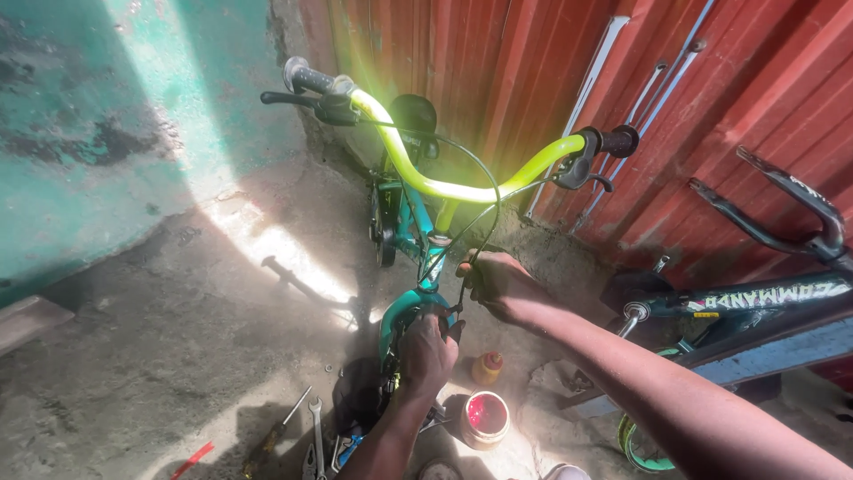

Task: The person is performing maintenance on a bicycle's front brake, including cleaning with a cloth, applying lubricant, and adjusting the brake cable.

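Two bare hands are what we see at the front of a small teal bicycle (404,218) that stands on the concrete floor (178,338) beside a red corrugated metal wall (533,62). Our left hand (426,351) curls its fingers closed around the front wheel and teal mudguard (404,311). Our right hand (499,286) is just beside the fork, its fingers pinched shut on a thin black brake cable (484,191) that loops up to the neon-yellow handlebar (444,188). On the floor near the left wrist lie a combination wrench (317,427) and a screwdriver (289,416); an open round tin of red grease (486,416) and a small yellow bottle (488,366) stand close to the wheel. A second, dark bicycle (755,298) leans at the right.
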